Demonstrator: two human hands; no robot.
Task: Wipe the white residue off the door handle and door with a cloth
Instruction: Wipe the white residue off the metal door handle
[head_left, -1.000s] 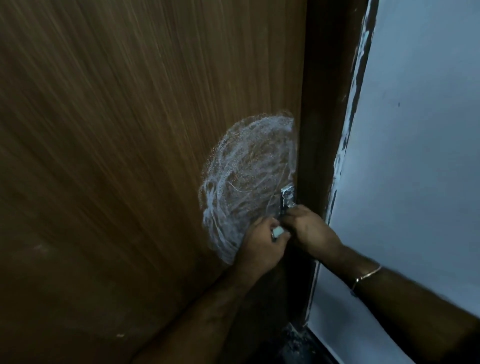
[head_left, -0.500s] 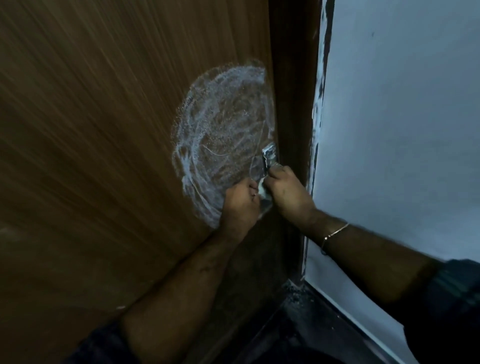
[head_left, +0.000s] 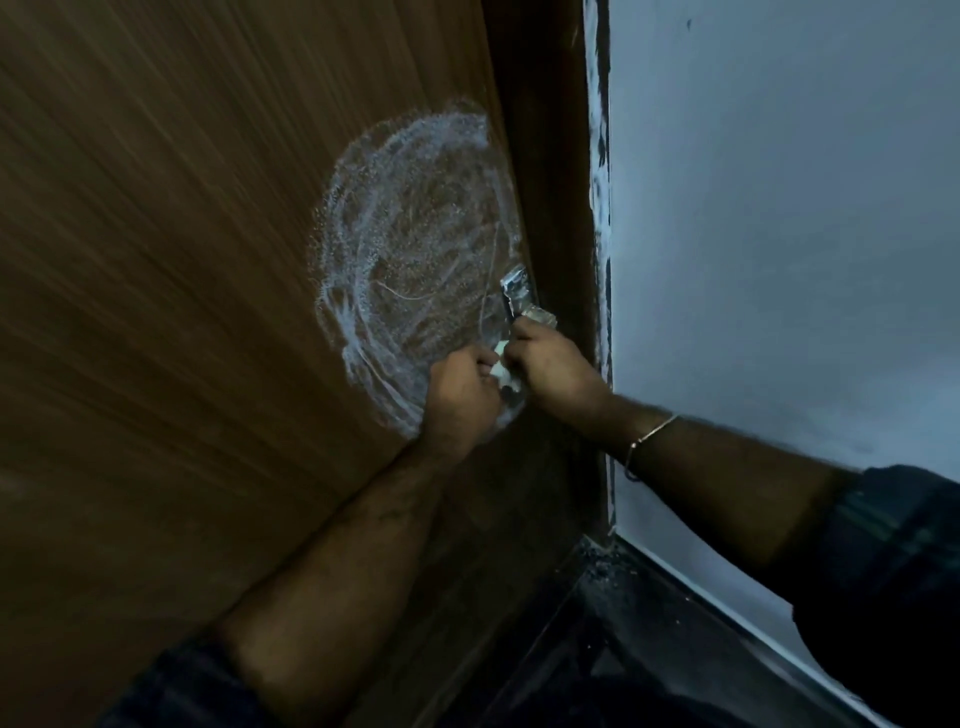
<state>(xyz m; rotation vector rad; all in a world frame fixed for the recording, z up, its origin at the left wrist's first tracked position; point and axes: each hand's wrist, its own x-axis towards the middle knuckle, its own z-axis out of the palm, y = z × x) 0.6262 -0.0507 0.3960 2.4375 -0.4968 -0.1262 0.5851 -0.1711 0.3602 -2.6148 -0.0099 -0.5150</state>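
A brown wooden door carries a large round smear of white residue near its right edge. A metal door handle, streaked white, sticks out at the smear's lower right. My left hand and my right hand meet just below the handle, both with curled fingers around a small white cloth. Only a scrap of the cloth shows between them. My right hand's fingers reach up to the handle's lower end.
A dark door frame runs beside the door, with white paint smudges along its edge. A pale grey wall fills the right side. A dark floor with dust lies in the corner below.
The view has shifted, so door and smear sit more central. Both hands stay together at the handle's lower end with the cloth between them, with little movement.
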